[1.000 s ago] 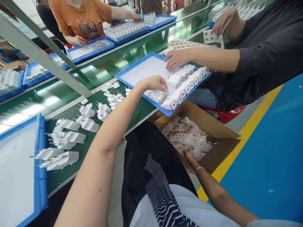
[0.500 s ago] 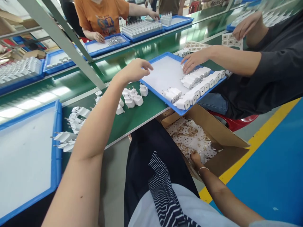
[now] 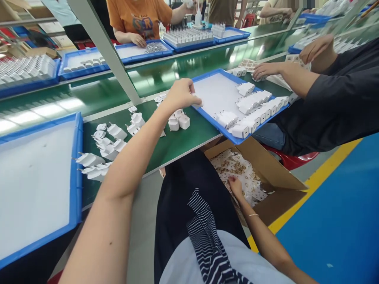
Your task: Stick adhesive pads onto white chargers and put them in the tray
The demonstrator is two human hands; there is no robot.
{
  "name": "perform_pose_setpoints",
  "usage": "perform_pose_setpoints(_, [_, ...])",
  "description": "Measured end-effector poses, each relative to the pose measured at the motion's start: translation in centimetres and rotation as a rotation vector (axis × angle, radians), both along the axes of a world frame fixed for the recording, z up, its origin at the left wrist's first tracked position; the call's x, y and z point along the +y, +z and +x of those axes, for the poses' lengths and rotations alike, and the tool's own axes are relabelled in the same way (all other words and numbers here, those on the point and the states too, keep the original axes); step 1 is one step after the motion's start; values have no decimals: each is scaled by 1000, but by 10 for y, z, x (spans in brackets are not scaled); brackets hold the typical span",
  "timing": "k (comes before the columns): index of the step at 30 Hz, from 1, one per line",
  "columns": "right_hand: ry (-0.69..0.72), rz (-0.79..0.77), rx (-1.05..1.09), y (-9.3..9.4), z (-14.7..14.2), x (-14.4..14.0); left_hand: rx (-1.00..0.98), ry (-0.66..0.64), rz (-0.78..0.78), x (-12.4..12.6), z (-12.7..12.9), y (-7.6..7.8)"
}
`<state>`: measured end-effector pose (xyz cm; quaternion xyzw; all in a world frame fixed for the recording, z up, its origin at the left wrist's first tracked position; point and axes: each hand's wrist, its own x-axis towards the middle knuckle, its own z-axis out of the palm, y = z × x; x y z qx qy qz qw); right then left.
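Observation:
My left hand (image 3: 180, 94) reaches across the green bench to the left rim of a blue tray (image 3: 219, 129). Its fingers are curled down, with a small white piece under the tips; whether they grip it is unclear. Rows of white plug chargers (image 3: 254, 103) lie along the tray's right side. More loose chargers (image 3: 179, 121) sit on the green surface just below that hand. My right hand (image 3: 235, 184) is down in a cardboard box (image 3: 275, 169) beside my lap, fingers resting on paper scraps (image 3: 233, 165).
A co-worker's hand (image 3: 266, 70) in a dark sleeve rests at the tray's far corner. More chargers (image 3: 109, 146) lie scattered left, beside a white-lined blue tray (image 3: 77, 165). A slanted metal post (image 3: 106, 51) crosses the bench. A person in orange (image 3: 139, 19) works opposite.
My left hand has drawn back from the tray's front rows to its left rim and curled its fingers. The co-worker's hand has moved off the chargers to the far corner.

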<state>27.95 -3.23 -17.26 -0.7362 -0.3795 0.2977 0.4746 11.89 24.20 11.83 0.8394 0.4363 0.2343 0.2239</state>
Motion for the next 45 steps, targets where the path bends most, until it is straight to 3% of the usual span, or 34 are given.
perform_pose_setpoints(3, [-63, 191, 29, 47, -13, 27, -334, -61, -197, -39, -22, -3])
perform_pose_setpoints(6, [-36, 437, 49, 112, -38, 48, -624, -128, -475, -93, -37, -25])
perform_pose_setpoints(8, [49, 739, 70, 150, -56, 57, -818, -160, -671, -126, -43, -43])
perform_pose_setpoints(11, [87, 921, 20, 177, -75, 63, -1001, -166, -819, -159, -50, -64])
perform_pose_setpoints(19, [91, 843, 90, 172, -79, 46, -855, -133, -569, -176, -60, -72])
perform_pose_setpoints(26, [77, 812, 151, 178, -67, 42, -868, -132, -591, -179, -46, -73])
perform_pose_setpoints(33, [180, 635, 198, 188, -45, 37, -755, -146, -571, -171, -43, -68])
perform_pose_setpoints(35, [274, 560, 248, 196, -35, 35, -693, -188, -599, -165, -44, -66])
perform_pose_setpoints(40, [506, 367, 527, 216, -9, 36, -603, -390, -835, -151, -43, -62])
perform_pose_setpoints(45, [476, 268, 726, 221, 10, 42, -592, -451, -958, -148, -37, -66])
